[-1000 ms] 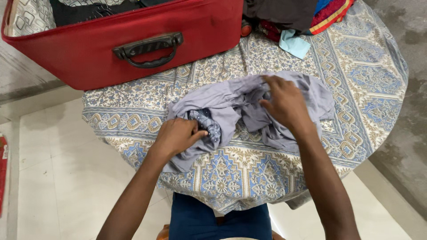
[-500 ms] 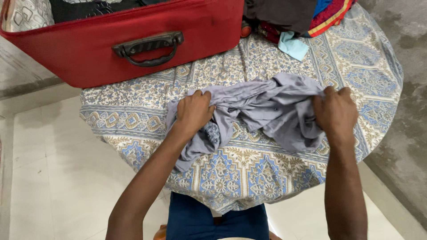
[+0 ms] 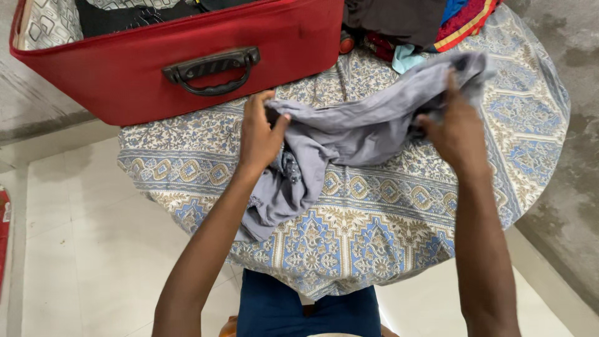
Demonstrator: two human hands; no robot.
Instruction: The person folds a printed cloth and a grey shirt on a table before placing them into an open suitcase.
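Both hands pinch the grey garment (image 3: 362,128) stretched above the patterned tablecloth (image 3: 374,224), left hand (image 3: 259,134) and right hand (image 3: 458,128) closed on it; loose lower fold likely slides off the edge.

Far edge of table (image 3: 387,218): blocked by red suitcase (image 3: 125,81) at left, clothes pile (image 3: 412,22) at right. Near edge: bare patterned cloth, open passage beneath grey garment (image 3: 355,131).

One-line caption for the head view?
Both hands, left and right, stretch a grey garment above a patterned tablecloth.
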